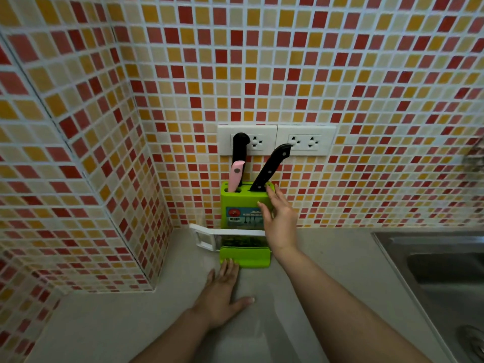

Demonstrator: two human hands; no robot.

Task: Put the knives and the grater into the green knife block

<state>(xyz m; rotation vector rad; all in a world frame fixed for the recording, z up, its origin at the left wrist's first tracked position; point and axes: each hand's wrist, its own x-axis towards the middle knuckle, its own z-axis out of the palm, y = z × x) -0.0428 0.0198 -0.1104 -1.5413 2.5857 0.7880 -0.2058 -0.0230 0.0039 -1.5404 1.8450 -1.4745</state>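
While your right hand rests open, fingers spread against the front right side of the green knife block, your left hand lies flat and open on the countertop, fingertips touching the block's green foot. Above your right fingers, a pink-handled knife and two black-handled knives stand in the slots. The white grater sits crosswise in the block's front slot, just left of your right wrist.
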